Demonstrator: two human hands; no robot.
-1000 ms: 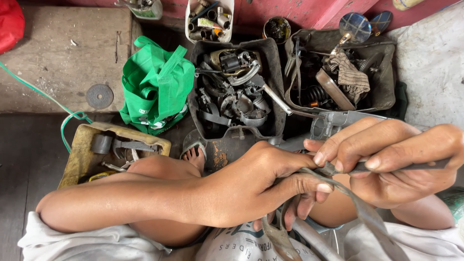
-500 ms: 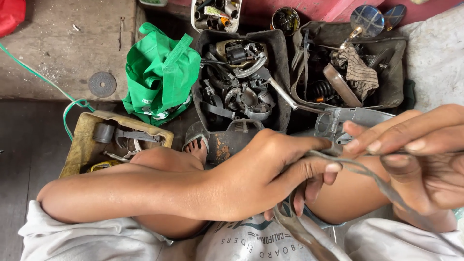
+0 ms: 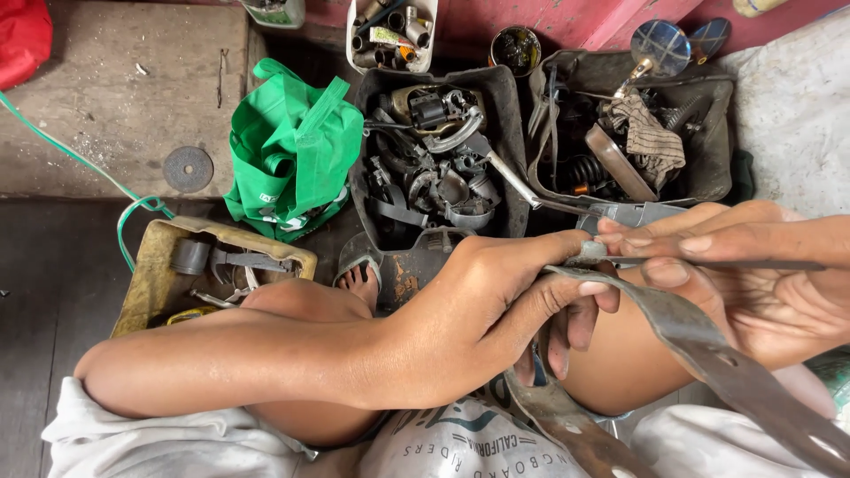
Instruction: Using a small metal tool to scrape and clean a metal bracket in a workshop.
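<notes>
My left hand [image 3: 496, 305] reaches across my lap and grips a bent, dark metal strap [image 3: 708, 354] near its top bend. The strap runs down to the lower right and a second leg [image 3: 567, 429] drops toward my shirt. My right hand [image 3: 753, 274] comes in from the right and pinches a thin dark rod-like tool [image 3: 744, 264] against the strap's top end, fingers laid flat along it. Both hands meet above my bare knees.
A black tub [image 3: 513, 115] holds several dark metal parts. To its right sits a dark tray [image 3: 717, 115] with springs and a rag. A green bag [image 3: 292, 150], a yellow tray [image 3: 150, 274] of tools, a grinding disc [image 3: 188, 168] and a green cable [image 3: 80, 159] lie at the left.
The view has shifted slightly. My right hand has moved right and stretched flatter along the rod. My left hand keeps its grip on the strap.
</notes>
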